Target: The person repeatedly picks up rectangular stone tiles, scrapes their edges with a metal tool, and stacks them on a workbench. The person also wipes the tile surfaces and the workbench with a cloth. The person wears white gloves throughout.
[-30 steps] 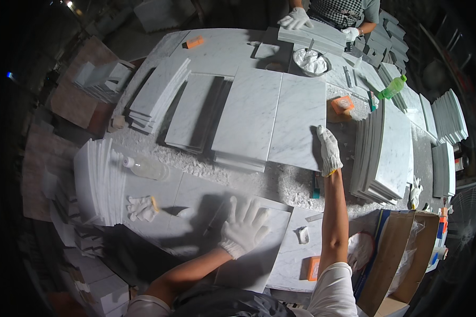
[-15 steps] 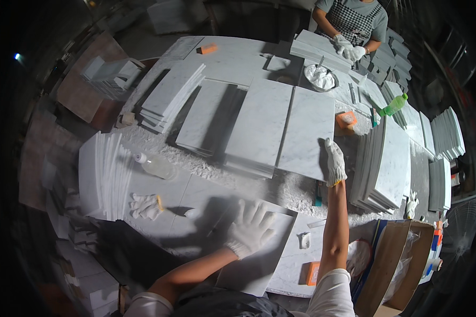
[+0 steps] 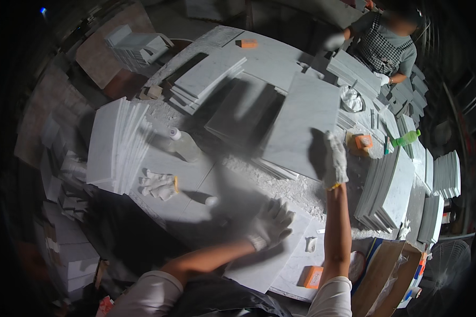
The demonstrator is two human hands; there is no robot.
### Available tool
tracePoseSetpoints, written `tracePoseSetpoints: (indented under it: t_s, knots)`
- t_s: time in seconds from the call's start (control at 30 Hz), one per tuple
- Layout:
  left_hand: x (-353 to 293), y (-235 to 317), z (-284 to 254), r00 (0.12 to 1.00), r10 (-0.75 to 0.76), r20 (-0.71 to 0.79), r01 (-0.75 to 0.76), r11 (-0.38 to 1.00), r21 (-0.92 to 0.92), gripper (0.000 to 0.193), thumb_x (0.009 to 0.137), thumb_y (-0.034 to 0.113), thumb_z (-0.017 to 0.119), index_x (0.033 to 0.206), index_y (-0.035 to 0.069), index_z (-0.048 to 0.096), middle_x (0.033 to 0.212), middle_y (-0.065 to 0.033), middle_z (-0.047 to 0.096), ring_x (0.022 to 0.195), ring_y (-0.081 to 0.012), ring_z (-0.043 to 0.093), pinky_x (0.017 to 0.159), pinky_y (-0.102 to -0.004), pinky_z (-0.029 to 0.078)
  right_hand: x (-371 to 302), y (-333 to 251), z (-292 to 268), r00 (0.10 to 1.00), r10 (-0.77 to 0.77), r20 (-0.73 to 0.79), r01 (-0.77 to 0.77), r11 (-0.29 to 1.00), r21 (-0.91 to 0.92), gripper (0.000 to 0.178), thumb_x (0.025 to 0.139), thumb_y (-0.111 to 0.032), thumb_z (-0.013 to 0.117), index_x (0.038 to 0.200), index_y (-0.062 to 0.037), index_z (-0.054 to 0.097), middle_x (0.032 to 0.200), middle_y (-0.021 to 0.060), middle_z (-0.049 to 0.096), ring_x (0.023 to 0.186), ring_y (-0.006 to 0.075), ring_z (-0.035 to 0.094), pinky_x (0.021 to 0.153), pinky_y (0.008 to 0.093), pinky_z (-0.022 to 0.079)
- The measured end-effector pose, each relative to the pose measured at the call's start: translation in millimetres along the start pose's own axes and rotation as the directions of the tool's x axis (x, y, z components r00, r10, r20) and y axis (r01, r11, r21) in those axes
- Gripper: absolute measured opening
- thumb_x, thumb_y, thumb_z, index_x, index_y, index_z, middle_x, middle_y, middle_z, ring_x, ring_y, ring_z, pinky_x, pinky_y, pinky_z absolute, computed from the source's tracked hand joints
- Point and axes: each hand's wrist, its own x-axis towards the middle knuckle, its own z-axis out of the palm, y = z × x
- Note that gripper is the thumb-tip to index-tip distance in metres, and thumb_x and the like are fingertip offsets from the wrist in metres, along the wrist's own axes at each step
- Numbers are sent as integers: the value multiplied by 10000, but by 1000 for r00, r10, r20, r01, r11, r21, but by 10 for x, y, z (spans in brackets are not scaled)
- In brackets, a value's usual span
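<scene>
My right hand (image 3: 336, 162), in a white knit glove, grips the right edge of a large white-grey marble tile (image 3: 302, 124). The tile lies over a stack of tiles (image 3: 274, 170), whose front edges show beneath it; whether it touches them I cannot tell. My fingers on its underside are hidden. My gloved left hand (image 3: 274, 222) is nearer to me, holding nothing, fingers apart and slightly bent. Below it a flat tile (image 3: 264, 267) lies at the table's front; whether the hand touches it I cannot tell. Another tile stack (image 3: 240, 108) sits to the left, in shadow.
Leaning tiles (image 3: 116, 145), a clear bottle (image 3: 184, 145) and spare gloves (image 3: 159, 185) are on the left. Rightward stand more tiles (image 3: 388, 187), an orange box (image 3: 364, 142), a green bottle (image 3: 406, 138) and a cardboard box (image 3: 388, 274). Across the table is a co-worker (image 3: 388, 47).
The tile in my right hand has moved left over the neighbouring stack. My left hand's fingers have bent a little. The view has shifted. The co-worker's hands have moved apart.
</scene>
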Motion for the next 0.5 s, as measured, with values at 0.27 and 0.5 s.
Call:
tracePoseSetpoints:
  t_s: [0.27, 0.5]
  knots:
    - [-52, -83, 110, 974, 12, 227, -223, 237, 945, 656, 1074, 513, 337, 1590, 110, 352, 1668, -157, 300, 1537, -398, 235, 1221, -694, 99, 932, 1223, 848, 947, -98, -305, -126, 762, -635, 506, 1023, -436, 598, 1249, 16, 609, 1043, 153, 696, 952, 226, 668, 796, 352, 563]
    - [32, 129, -196, 648, -433, 626, -210, -892, -400, 627, 1037, 549, 377, 1572, 221, 389, 1671, -47, 305, 1548, -297, 232, 1259, -590, 135, 1591, 1951, 713, 926, -94, -367, -162, 779, -606, 478, 991, -448, 645, 1250, -45, 637, 1007, 74, 661, 910, 185, 606, 779, 366, 513]
